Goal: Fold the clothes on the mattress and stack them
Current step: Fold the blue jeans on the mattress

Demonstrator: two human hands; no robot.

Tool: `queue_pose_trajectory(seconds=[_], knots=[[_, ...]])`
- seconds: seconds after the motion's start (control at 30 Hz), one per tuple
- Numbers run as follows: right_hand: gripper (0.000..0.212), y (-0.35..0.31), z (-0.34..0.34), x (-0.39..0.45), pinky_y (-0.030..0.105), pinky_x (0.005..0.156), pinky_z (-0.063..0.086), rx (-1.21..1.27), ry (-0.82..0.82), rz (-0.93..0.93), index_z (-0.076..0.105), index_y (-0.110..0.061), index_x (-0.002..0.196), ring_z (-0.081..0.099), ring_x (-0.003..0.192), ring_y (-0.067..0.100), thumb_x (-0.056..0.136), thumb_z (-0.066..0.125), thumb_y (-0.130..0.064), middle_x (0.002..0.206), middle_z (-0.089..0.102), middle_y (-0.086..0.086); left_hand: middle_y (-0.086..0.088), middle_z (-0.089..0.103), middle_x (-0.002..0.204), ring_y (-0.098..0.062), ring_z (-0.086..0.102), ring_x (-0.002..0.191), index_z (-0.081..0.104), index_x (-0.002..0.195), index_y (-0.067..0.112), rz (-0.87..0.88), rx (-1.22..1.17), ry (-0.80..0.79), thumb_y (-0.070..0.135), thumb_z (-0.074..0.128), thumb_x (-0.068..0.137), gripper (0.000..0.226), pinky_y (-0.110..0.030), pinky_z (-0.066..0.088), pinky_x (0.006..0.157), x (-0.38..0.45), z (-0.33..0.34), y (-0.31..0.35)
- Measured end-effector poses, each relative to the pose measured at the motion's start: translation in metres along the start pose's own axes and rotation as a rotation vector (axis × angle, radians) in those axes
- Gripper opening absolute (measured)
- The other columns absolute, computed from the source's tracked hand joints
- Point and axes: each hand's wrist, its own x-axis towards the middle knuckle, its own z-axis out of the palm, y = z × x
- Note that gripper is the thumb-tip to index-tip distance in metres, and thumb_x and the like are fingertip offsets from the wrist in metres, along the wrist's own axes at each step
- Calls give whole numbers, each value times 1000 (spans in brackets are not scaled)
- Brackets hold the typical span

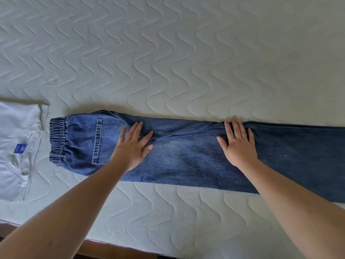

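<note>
A pair of blue jeans (186, 157) lies lengthwise across the mattress (168, 62), folded leg over leg, elastic waistband to the left and legs running off the right edge of view. My left hand (133, 146) lies flat on the seat area beside the back pocket, fingers straight and spread. My right hand (239, 144) presses flat on the thigh part, fingers straight, tips at the far edge of the denim. A folded white shirt (16, 146) with a blue neck label lies at the left, just beside the waistband.
The quilted white mattress stretches wide beyond the jeans. Its near edge and a strip of brown wooden bed frame (115, 249) show at the bottom left.
</note>
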Motion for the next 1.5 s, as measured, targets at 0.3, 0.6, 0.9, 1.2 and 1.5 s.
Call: queue_pose_trajectory(seconds=[0.3, 0.6, 0.9, 1.2, 1.5], knots=[[73, 46, -6, -12, 44, 119, -11, -5, -13, 32, -11, -28, 155, -14, 150, 15, 91, -9, -62, 164, -13, -3, 4, -11, 162, -12, -7, 150, -10, 154, 19, 144, -128, 14, 62, -7, 92, 75, -36, -3, 122, 38, -18, 70], [71, 166, 0, -67, 47, 121, -1, 79, -57, 299, -6, -27, 156, -7, 151, 19, 94, 3, -62, 165, -8, -1, 8, -10, 163, -10, -8, 150, -13, 153, 26, 135, -243, 17, 62, -7, 91, 72, -43, -2, 122, 85, -42, 160], [73, 269, 5, -110, 49, 121, 5, 388, -20, 642, -2, -22, 157, 0, 151, 21, 99, 23, -59, 165, -2, 2, 17, -42, 149, -4, -35, 138, -37, 141, 39, 136, -132, -24, 67, -13, 88, 65, -60, -11, 115, 107, -37, 226], [65, 334, -11, -93, 49, 107, 36, 709, 166, 861, 38, -13, 144, 39, 131, 37, 93, 58, -48, 142, 41, 18, 13, -37, 152, -15, -25, 146, -32, 144, 42, 106, -45, -23, 65, -2, 92, 64, -65, -6, 113, 106, -35, 234], [20, 354, -37, -99, 42, 83, 55, 1050, -16, 576, 63, -27, 100, 68, 84, 23, 88, 68, -42, 97, 70, 2, 13, -37, 152, -9, -30, 142, -33, 143, 36, 72, -28, -49, 64, -5, 91, 66, -66, -5, 113, 103, -40, 245]])
